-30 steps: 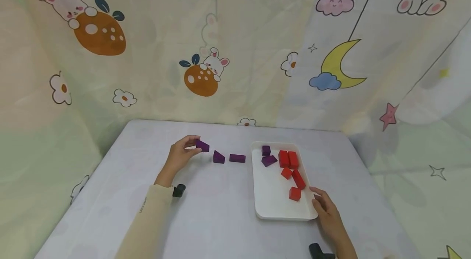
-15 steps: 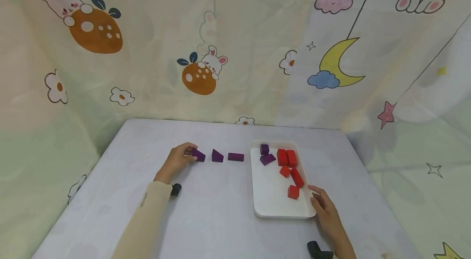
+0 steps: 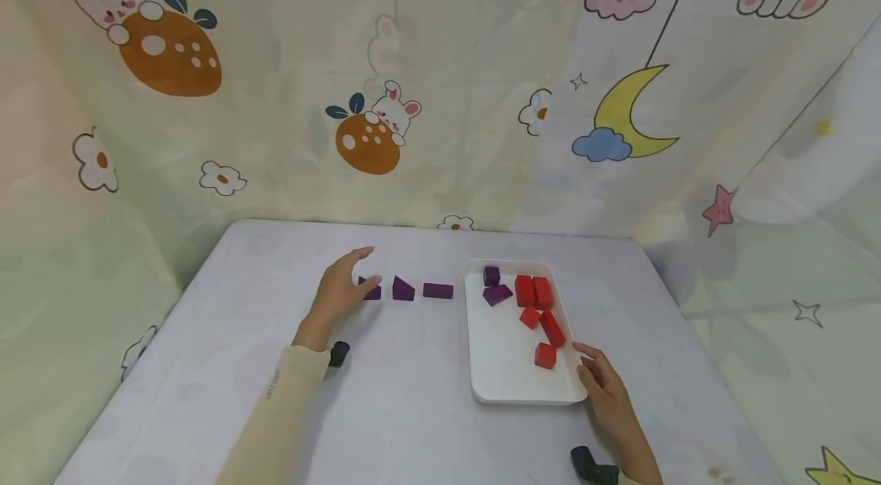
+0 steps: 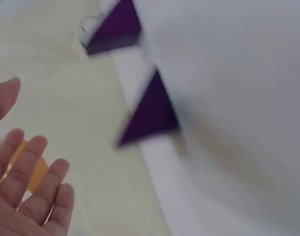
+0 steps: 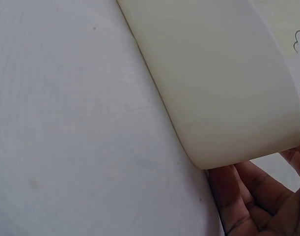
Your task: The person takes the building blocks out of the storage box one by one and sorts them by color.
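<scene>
My left hand point(image 3: 336, 291) hovers with spread thumb and fingers right at the leftmost purple block point(image 3: 372, 293), partly covering it in the head view. In the left wrist view the fingers of that hand point(image 4: 34, 182) hold nothing, apart from a blurred dark purple block point(image 4: 152, 113). To the right along a row lie a purple block with a slanted top point(image 3: 403, 288) and a purple bar point(image 3: 437, 291). My right hand point(image 3: 609, 385) grips the right side of a white tray point(image 3: 505, 385), its fingers point(image 5: 267, 184) around the tray wall in the right wrist view.
Inside the tray are a purple cube point(image 3: 492, 275), a purple angled block point(image 3: 497, 294) and several red blocks point(image 3: 533, 291). The white-covered table point(image 3: 399, 385) ends at a printed cloth backdrop point(image 3: 275, 87). Dark wrist devices point(image 3: 593, 466) sit at both wrists.
My left hand has lowered the leftmost purple block to the table at the row's left end, let it go and lifted with spread fingers. The right hand stays at the tray.
</scene>
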Action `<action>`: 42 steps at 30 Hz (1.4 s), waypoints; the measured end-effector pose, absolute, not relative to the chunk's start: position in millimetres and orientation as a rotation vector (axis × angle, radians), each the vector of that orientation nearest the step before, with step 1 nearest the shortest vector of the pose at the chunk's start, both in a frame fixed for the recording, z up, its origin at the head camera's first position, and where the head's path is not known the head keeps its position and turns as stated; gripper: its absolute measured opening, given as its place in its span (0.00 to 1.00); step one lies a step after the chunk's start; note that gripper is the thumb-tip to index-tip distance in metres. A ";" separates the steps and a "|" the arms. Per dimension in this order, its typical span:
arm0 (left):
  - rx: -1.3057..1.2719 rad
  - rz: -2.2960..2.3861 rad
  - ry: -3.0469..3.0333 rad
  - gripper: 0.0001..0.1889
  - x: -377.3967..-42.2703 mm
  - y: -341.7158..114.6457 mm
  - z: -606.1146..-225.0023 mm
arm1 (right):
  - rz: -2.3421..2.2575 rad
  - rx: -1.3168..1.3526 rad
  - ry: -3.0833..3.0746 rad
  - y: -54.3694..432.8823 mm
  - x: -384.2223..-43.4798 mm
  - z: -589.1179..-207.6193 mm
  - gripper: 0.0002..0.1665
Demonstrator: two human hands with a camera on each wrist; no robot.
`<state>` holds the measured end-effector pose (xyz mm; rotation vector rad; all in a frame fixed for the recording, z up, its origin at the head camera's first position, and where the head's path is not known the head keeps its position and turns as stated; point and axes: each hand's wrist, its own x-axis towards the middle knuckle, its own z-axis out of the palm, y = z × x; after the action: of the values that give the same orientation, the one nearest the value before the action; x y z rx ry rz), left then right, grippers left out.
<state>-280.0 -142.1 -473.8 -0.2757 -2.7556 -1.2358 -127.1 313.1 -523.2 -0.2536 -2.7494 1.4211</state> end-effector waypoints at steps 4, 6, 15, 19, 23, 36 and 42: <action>-0.324 -1.350 -2.624 0.31 -272.4 -108.6 -463.6 | 1.412 -0.237 -2.746 313.9 -127.5 -523.3 0.24; -0.355 -1.458 -2.572 0.29 -270.7 -90.1 -463.9 | 1.409 -0.228 -2.742 314.1 -127.5 -523.6 0.24; -0.443 -1.869 -2.502 0.24 -275.6 -12.4 -477.1 | 1.413 -0.205 -2.725 312.8 -127.2 -523.4 0.24; -0.429 -1.940 -2.554 0.26 -282.8 18.4 -479.5 | 1.408 -0.213 -2.733 312.9 -127.7 -523.2 0.24; -0.359 -1.949 -2.655 0.27 -289.7 44.9 -480.1 | 1.408 -0.222 -2.728 312.6 -127.5 -523.2 0.24; -0.366 -1.260 -3.023 0.25 -292.9 86.2 -486.5 | 1.410 -0.258 -2.752 316.0 -125.9 -522.7 0.24; -0.503 -0.765 -2.995 0.10 -290.5 90.7 -492.8 | 1.425 -0.254 -2.745 313.7 -126.2 -520.8 0.24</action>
<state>-290.5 90.7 -492.8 -0.5029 -2.9951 -0.7647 -126.2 313.7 -520.8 -0.2545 -2.7452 1.4253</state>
